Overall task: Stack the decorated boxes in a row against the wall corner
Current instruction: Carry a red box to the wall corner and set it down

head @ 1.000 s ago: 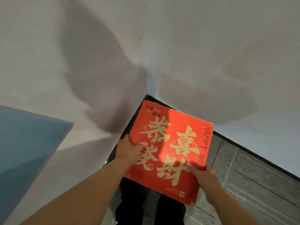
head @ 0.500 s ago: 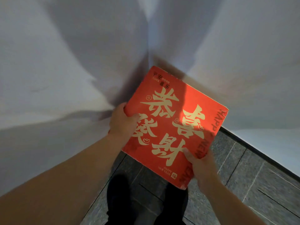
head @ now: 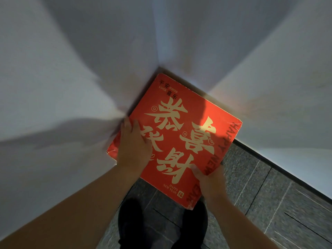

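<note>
Box (head: 179,137) | judged light, stiff card; take by opposite edges | left grip (head: 133,150) holds 9 o'clock edge, right grip (head: 210,180) 5 o'clock.

Arms outstretched; left hand (head: 133,142) and right hand (head: 210,180) both gripping.

- The red box (head: 179,123) fills the floor's corner, its far corner close up to where the left wall (head: 53,87) and right wall (head: 269,78) meet. No way past shows behind it.
- The left hand (head: 133,146) rests on the box's left edge, hard against the left wall, with hardly any gap on that side.
- The right hand (head: 210,182) grips the near right edge. Open floor (head: 260,194) lies to its right.
- The person's dark legs (head: 161,227) stand just before the box's near corner.
</note>
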Demonstrator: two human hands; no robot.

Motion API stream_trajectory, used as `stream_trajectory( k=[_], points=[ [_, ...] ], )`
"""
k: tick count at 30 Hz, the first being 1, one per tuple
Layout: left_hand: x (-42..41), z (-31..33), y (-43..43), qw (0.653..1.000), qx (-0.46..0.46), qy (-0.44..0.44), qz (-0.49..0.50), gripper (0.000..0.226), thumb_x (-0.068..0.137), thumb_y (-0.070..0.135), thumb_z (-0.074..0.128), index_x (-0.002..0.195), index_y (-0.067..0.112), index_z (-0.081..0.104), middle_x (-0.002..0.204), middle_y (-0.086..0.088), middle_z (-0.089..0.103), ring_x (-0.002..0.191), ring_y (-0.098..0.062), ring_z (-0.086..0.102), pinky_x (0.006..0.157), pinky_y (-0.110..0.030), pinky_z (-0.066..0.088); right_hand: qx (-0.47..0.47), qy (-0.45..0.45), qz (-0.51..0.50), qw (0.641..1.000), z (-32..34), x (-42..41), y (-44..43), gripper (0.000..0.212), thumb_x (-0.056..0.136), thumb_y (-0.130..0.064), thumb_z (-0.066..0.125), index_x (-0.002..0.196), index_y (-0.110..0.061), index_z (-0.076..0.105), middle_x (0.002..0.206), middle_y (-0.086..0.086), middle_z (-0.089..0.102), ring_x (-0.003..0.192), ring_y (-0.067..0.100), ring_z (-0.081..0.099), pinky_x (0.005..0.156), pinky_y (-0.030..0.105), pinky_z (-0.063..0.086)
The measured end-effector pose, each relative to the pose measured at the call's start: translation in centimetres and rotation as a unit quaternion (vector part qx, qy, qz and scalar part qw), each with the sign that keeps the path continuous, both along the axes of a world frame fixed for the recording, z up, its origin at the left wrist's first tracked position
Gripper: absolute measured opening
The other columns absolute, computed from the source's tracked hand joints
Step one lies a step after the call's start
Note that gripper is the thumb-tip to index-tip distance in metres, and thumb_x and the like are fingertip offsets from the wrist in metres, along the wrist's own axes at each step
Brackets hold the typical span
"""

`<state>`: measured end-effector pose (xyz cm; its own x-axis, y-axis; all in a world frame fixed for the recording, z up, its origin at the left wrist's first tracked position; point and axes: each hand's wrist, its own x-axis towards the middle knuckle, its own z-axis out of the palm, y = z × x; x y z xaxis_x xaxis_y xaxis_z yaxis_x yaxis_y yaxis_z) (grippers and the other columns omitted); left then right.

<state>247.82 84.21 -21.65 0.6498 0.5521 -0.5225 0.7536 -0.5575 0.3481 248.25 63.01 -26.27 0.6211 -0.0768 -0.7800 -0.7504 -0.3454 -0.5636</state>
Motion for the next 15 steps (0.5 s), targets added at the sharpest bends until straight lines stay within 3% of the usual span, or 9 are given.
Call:
stream_trajectory(
  k=[5, 8, 13, 15],
  points=[
    [-0.3, 0.9, -2.7, 0.998, 0.007, 0.034, -0.055, 0.063, 0.099, 0.021, 0.041, 0.155, 0.018, 0.013, 0.163, -0.005, -0.005, 0.151, -0.025, -0.002, 0.12, -0.047, 0.022, -0.015, 0.022, -0.014, 1.0, 0.5, 0.4, 0.4, 0.056, 0.08, -0.018, 0.079, 0.122, -0.012, 0.041, 0.11, 0.0, 0.062, 0.099, 0.022, 0.062, 0.089, 0.041, 0.051],
    [0.2, 2.6, -4.1, 0.998, -0.03, 0.031, -0.05, 0.063, 0.099, 0.022, 0.04, 0.155, 0.022, 0.012, 0.163, 0.0, -0.006, 0.151, -0.023, 0.001, 0.118, -0.047, 0.027, -0.022, 0.047, 0.007, 0.999, 1.4, 1.2, 0.2, 0.066, 0.075, -0.029, 0.082, 0.126, -0.008, 0.047, 0.112, 0.0, 0.065, 0.1, 0.02, 0.064, 0.085, 0.037, 0.052],
    [2.2, 9.1, -5.3, 0.994, -0.036, 0.007, -0.105, 0.065, 0.098, 0.017, 0.043, 0.155, 0.019, 0.012, 0.163, -0.007, -0.001, 0.151, -0.025, 0.004, 0.119, -0.045, 0.024, -0.029, 0.038, -0.003, 0.999, 8.1, 4.5, -1.1, 0.087, 0.075, -0.038, 0.082, 0.142, -0.005, 0.037, 0.127, 0.008, 0.058, 0.115, 0.029, 0.06, 0.099, 0.047, 0.049],
    [3.5, 12.9, -5.9, 0.993, -0.035, -0.01, -0.113, 0.065, 0.098, 0.017, 0.044, 0.155, 0.018, 0.013, 0.163, -0.009, 0.002, 0.15, -0.027, 0.008, 0.119, -0.044, 0.026, -0.014, 0.022, 0.012, 1.0, 12.1, 6.6, -2.0, 0.081, 0.07, -0.046, 0.084, 0.126, -0.002, 0.045, 0.111, 0.005, 0.062, 0.104, 0.023, 0.06, 0.086, 0.039, 0.052]
  ],
)
